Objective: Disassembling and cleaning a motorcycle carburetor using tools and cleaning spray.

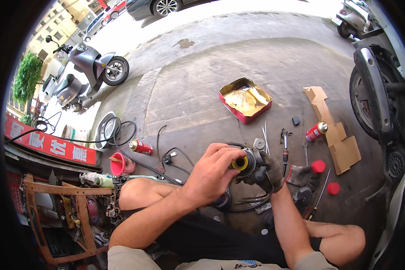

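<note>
Left hand fingers curled round yellow ring — gloved right hand gripping metal part

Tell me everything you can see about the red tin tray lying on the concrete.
The red tin tray is a shallow, roughly square metal box with red outer walls and a shiny gold-coloured inside. It lies open side up, flat on the grey concrete ground, turned cornerwise to the view. Its floor looks stained or wet, with small bits I cannot make out. No hand touches it; it lies apart, beyond the tools and the spray can.
</note>
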Motion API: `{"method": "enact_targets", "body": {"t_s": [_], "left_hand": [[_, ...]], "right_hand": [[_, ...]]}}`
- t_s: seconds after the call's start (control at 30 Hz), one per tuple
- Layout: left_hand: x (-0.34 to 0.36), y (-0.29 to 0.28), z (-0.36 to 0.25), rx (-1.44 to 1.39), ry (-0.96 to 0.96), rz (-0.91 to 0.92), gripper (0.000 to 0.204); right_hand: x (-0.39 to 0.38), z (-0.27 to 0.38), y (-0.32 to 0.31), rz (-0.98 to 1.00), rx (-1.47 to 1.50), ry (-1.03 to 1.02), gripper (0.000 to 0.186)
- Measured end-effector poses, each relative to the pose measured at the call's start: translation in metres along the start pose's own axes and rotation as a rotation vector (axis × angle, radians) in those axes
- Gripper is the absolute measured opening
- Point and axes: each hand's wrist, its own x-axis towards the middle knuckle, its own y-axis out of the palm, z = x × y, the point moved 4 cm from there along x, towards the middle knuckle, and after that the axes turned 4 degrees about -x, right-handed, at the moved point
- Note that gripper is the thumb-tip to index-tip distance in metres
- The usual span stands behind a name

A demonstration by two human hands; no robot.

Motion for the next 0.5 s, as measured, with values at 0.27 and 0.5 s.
{"method": "enact_targets", "body": {"t_s": [0.27,0.5], "left_hand": [[0.002,0.001,-0.002,0.041,0.032,0.037,0.046],[0.002,-0.001,-0.002,0.025,0.017,0.025,0.045]], "right_hand": [[0.003,-0.005,-0.002,0.131,0.262,0.007,0.047],[0.007,-0.006,0.002,0.056,0.142,0.003,0.047]]}}
